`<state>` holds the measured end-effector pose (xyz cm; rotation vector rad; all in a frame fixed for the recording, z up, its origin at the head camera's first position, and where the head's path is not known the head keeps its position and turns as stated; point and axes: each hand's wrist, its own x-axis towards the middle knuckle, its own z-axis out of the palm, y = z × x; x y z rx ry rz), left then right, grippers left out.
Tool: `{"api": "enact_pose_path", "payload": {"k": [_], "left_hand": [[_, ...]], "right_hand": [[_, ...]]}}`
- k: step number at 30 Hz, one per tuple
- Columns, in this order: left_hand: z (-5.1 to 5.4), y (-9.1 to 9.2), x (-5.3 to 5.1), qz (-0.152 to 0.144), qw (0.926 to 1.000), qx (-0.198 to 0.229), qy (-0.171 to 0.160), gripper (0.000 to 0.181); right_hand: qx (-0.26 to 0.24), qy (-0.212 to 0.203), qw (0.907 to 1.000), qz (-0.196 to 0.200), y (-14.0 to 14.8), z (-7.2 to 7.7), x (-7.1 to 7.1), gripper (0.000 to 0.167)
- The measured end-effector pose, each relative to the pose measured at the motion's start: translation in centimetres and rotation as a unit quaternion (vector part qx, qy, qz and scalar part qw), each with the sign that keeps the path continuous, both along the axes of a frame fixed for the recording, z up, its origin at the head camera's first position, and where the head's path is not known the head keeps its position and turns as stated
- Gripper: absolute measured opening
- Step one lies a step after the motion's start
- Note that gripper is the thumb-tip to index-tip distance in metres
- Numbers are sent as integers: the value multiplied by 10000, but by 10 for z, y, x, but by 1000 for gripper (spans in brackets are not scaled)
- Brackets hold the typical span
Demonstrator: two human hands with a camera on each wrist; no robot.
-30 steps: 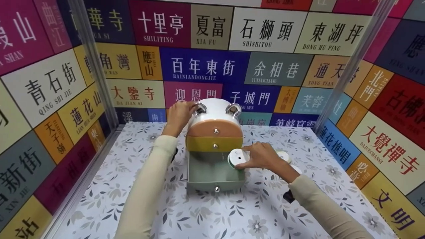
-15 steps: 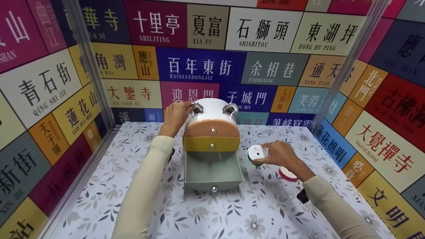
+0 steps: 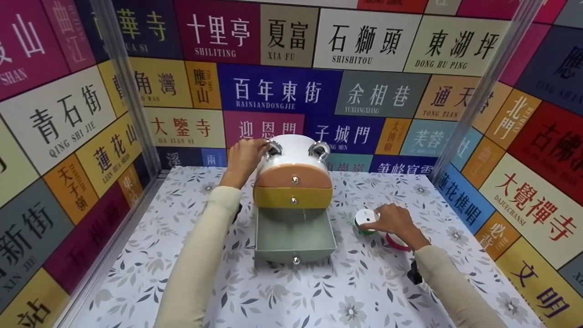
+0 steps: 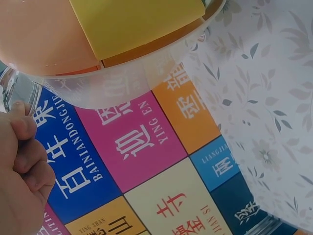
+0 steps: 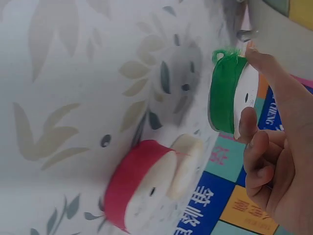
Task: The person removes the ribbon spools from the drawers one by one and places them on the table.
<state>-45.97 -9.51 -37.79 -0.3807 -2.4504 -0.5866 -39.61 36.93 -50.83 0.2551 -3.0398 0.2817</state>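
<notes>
My right hand (image 3: 398, 223) pinches a spool of green ribbon (image 5: 224, 95) between thumb and fingers, to the right of a small chest of drawers (image 3: 296, 148). Whether the spool touches the table, I cannot tell. The chest has a white top, two shiny silver ears, and orange and yellow drawers that are closed. Its pale green bottom drawer (image 3: 296, 255) is pulled out, and no object shows inside. At the chest's upper left, my left hand (image 3: 246, 159) holds the silver ear (image 4: 22, 90) with its fingertips.
A spool of red ribbon (image 5: 134, 183) lies on the table near my right hand, with a cream-coloured spool (image 5: 188, 159) beside it. The flower-patterned tabletop (image 3: 350, 291) is enclosed by lettered panels (image 3: 278, 89) at the back and sides.
My right hand has carried the green ribbon spool from over the right side of the pulled-out drawer to the right and slightly lower. My left hand stays on the ear.
</notes>
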Motion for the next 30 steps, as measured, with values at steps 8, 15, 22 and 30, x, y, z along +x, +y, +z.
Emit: {"api": "enact_pose_path", "payload": {"k": [8,15,22,30], "left_hand": [[1,0,0,-2,10000,-63,42,22],[-2,-2,-2,-14,10000,-73,6,21],[-1,-1,-2,34,10000,-59,27,21],[-1,-1,-1,4,10000,-7,-42,20]], "right_hand": [[161,-184,9996,-126,10,-16,-2,77],[107,-291,9992,-246,11,-25,-4,74],[21,53,9999,-88,12,-31,0,67],[72,179,9998,-97,10,-29,4,78]]}}
